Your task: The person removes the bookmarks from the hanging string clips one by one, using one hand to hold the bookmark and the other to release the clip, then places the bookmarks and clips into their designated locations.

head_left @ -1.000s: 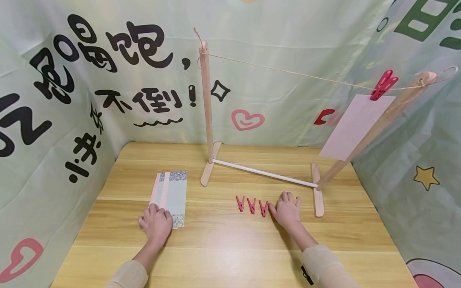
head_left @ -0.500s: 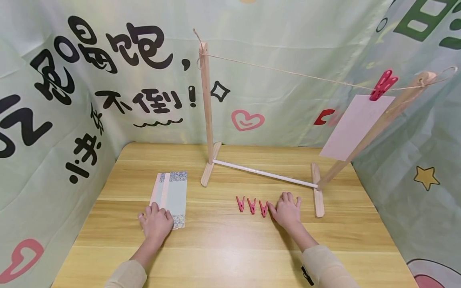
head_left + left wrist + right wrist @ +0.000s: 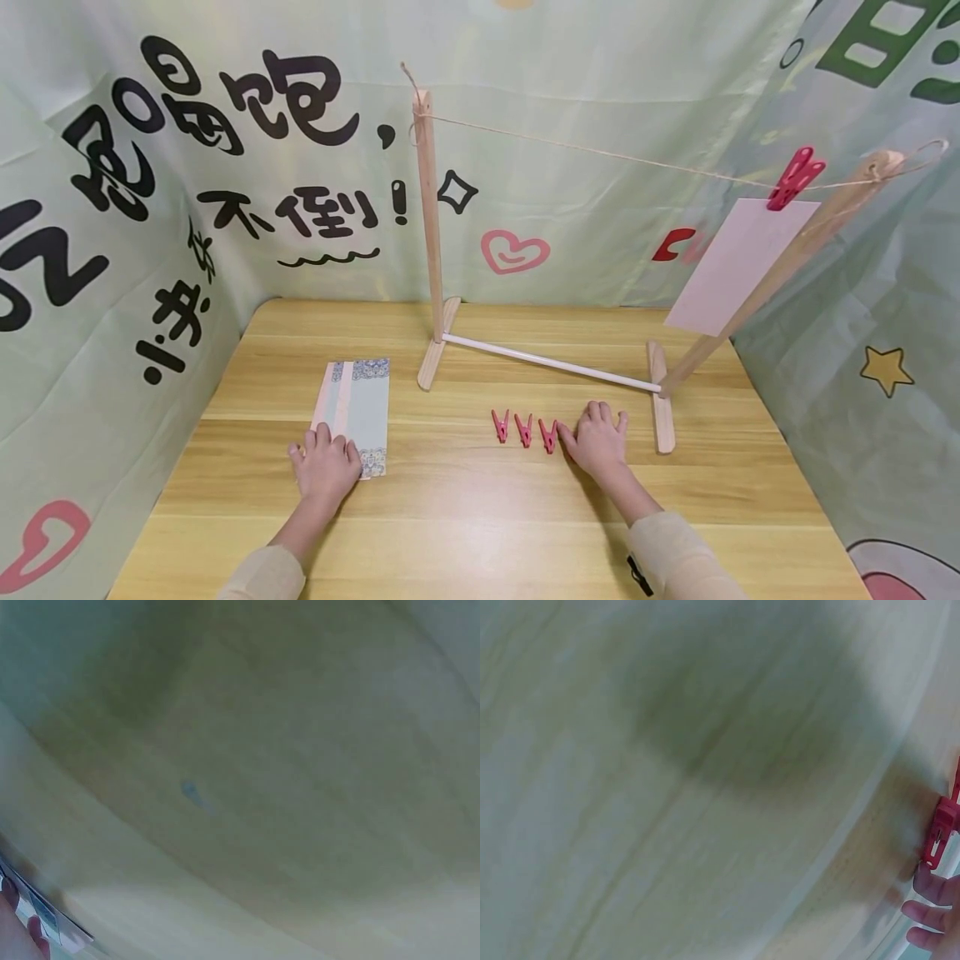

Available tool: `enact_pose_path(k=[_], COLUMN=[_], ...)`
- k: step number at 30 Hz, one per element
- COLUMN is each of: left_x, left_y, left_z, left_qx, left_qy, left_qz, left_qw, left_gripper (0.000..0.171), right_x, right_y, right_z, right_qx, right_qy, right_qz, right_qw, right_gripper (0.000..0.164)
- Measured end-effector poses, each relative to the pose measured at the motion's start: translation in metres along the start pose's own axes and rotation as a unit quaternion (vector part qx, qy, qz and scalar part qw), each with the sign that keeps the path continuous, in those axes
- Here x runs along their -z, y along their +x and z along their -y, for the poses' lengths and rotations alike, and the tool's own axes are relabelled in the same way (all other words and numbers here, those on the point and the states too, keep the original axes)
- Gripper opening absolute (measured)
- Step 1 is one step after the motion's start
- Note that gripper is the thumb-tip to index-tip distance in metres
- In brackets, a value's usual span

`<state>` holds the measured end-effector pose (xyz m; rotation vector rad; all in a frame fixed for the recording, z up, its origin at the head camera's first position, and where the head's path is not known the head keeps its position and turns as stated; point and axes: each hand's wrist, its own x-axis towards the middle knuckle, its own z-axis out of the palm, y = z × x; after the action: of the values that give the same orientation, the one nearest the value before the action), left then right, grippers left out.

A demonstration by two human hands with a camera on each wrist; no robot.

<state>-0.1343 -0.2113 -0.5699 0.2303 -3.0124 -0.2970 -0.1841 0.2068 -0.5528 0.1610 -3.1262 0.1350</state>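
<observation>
My left hand (image 3: 326, 467) rests over the lower left part of a few flat paper cards (image 3: 370, 417), pale blue and pink with blue patterned bands. Its fingers are relaxed, and they cover the cards' lower left corner. In the left wrist view, fingertips (image 3: 36, 930) lie along the cards' edge (image 3: 73, 936). My right hand (image 3: 600, 437) lies on the table with fingers spread. Its thumb is at the rightmost of three red clothespins (image 3: 548, 437), seemingly touching it. The right wrist view shows a fingertip against a clothespin (image 3: 939, 832).
A wooden stand (image 3: 431, 217) with a white crossbar (image 3: 551, 362) stands behind the hands. A string (image 3: 600, 152) runs between its posts. A red clothespin (image 3: 795, 179) holds a pale pink card (image 3: 742, 267) on it. Printed cloth (image 3: 330, 275) surrounds the wooden table (image 3: 480, 533).
</observation>
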Motion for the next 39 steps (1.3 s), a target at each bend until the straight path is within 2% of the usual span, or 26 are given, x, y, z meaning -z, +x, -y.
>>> enact_pose_path(k=[8,13,20,27,32,36,39], left_x=[-0.002,0.000,-0.001,0.003,0.006,0.010,0.012], left_y=[0.000,-0.001,0.000,0.006,0.010,0.015,0.019], left_z=[0.001,0.001,-0.003,-0.020,-0.037,-0.051,-0.061], left_qx=[-0.003,-0.002,-0.005,0.004,0.004,-0.010,-0.024], left_qy=[0.002,-0.001,-0.018,-0.056,-0.087,-0.109,-0.118], left_qz=[-0.007,-0.020,-0.044,-0.044,-0.038,-0.041,-0.040], left_qw=[1.0000,0.9998,0.9989,0.9975,0.9955,0.9932,0.9919], left_gripper=[0.031,0.030,0.030,0.031,0.031,0.031,0.032], right_x=[0.003,0.013,0.033,0.059,0.081,0.099,0.112], right_y=[-0.001,0.000,0.000,0.001,0.000,0.002,0.003], right_z=[0.000,-0.002,-0.005,-0.007,-0.008,-0.011,-0.013], right_qx=[-0.010,-0.019,-0.011,0.025,0.054,0.075,0.097], right_qy=[0.007,0.022,0.034,0.068,0.066,0.049,0.045], right_qz=[0.010,0.020,-0.010,-0.083,-0.100,-0.110,-0.133], right_qw=[1.000,0.999,0.999,0.994,0.991,0.990,0.985], right_gripper=[0.066,0.060,0.047,0.030,0.035,0.039,0.038])
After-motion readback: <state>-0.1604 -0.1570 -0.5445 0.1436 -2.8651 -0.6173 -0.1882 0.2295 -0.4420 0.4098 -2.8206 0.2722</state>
